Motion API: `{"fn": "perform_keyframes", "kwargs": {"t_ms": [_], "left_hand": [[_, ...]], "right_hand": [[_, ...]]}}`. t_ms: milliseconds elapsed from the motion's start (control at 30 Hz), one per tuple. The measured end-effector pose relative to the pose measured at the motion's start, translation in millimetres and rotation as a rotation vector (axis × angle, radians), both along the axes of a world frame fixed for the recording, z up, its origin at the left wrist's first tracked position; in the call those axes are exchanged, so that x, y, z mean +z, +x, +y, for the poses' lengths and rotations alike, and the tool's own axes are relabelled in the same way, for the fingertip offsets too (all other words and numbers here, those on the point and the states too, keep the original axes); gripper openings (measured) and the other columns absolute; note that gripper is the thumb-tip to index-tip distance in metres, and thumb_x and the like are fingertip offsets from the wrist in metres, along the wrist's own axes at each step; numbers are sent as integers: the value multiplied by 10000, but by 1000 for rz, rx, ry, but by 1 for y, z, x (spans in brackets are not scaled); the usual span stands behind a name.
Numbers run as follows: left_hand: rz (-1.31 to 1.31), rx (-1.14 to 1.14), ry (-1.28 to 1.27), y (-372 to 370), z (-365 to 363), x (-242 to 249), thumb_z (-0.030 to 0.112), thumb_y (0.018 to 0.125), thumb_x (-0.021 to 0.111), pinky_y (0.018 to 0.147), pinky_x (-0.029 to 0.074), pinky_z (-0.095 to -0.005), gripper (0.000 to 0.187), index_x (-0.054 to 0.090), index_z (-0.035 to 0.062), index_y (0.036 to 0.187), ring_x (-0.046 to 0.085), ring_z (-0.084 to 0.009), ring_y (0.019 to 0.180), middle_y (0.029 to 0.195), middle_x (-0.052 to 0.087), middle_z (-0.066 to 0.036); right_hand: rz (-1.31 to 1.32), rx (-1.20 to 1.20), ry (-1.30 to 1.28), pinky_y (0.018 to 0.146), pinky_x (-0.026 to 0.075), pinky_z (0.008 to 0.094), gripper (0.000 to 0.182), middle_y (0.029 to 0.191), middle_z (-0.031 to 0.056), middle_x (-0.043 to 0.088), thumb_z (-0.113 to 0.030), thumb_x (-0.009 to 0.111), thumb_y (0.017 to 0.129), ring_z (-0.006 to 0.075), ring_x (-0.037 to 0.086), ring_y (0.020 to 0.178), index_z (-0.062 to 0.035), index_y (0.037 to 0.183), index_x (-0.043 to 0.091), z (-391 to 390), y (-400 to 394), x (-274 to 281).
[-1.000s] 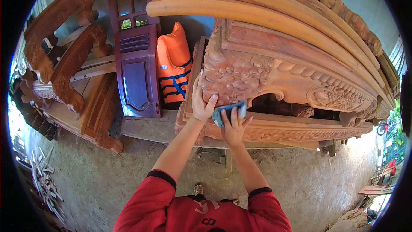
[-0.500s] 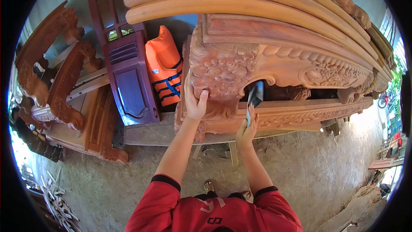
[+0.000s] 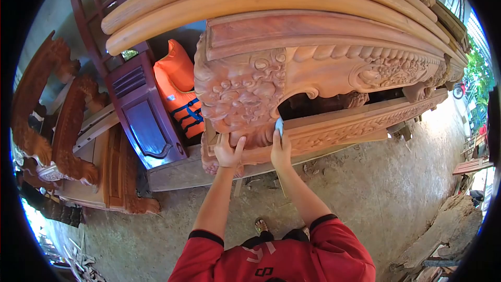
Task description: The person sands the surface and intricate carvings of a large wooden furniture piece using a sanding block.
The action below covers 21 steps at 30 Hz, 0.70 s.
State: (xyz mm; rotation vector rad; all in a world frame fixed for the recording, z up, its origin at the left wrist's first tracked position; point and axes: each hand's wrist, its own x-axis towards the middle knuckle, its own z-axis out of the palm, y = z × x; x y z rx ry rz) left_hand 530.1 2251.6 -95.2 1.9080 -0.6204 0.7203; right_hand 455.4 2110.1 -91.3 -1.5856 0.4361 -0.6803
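Observation:
A carved wooden furniture piece (image 3: 318,68), reddish brown with scrolls and rounded bumps, lies in front of me on another carved piece. My left hand (image 3: 226,152) grips the lower end of its carved leg (image 3: 237,99), thumb apart and fingertips partly hidden behind the wood. Between the fingers of my right hand (image 3: 281,151) is a small folded sheet of sandpaper (image 3: 279,127), its light blue back showing. That sheet touches the leg's inner edge, beside the dark opening under the curved apron.
Long curved wooden rails (image 3: 282,5) lie on top at the back. An orange life vest (image 3: 175,70) and a dark red door panel (image 3: 143,117) stand behind on the left. More carved pieces (image 3: 73,120) are stacked farther left. Wood scraps (image 3: 78,261) lie on the concrete floor.
My left hand has moved down from the leg's carved face to its lower end. My right hand has brought the sandpaper from the opening to the leg's edge. The view has shifted.

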Motion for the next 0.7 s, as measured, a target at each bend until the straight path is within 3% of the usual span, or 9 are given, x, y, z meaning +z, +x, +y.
{"fn": "perform_keyframes", "kwargs": {"t_ms": [100,167,200,333,567,633,700], "left_hand": [[56,7,52,2,4,-3,300,760,635,687,460,-443,428,554,-22,1029,570,-401,795,903,587,-218],[-21,-5,31,4,2,-3,282,787,590,677,457,-448,385,557,-18,1025,565,-410,790,897,585,-224],[-14,1,33,3,1,-3,282,787,590,677,457,-448,385,557,-18,1025,565,-410,790,897,585,-224],[18,2,-4,4,1,-3,259,823,519,659,445,-462,332,558,-9,1016,553,-424,774,870,575,-236],[20,8,25,5,3,-5,264,840,478,646,437,-467,328,556,-11,1000,548,-427,761,842,568,-233],[24,1,-7,5,0,-5,262,842,474,643,437,-468,329,555,-14,1000,547,-428,758,842,568,-234],[13,-1,-45,1,0,-7,260,844,470,639,437,-470,330,554,-18,1001,547,-428,754,843,568,-234]], "right_hand": [[-130,-76,-138,737,427,356,323,879,170,592,-224,415,943,246,558,806,59,1048,529,11,-8,-20],[57,-45,28,722,425,343,305,870,135,599,-211,413,944,219,555,802,62,1007,534,0,-2,-22],[-47,10,89,700,417,309,300,813,89,575,-217,428,942,162,517,764,61,982,534,-10,7,-10],[-119,112,214,653,384,262,304,741,23,492,-257,462,933,89,425,721,38,930,533,-21,23,23],[-213,69,137,685,366,249,311,795,2,499,-273,446,942,84,423,766,25,944,534,-7,-20,-28],[-30,131,119,698,372,251,303,817,1,506,-262,443,941,88,428,774,28,971,530,-23,-8,-10],[-75,149,115,692,376,257,289,806,10,502,-246,438,942,93,422,764,28,967,526,-23,3,5]]}}
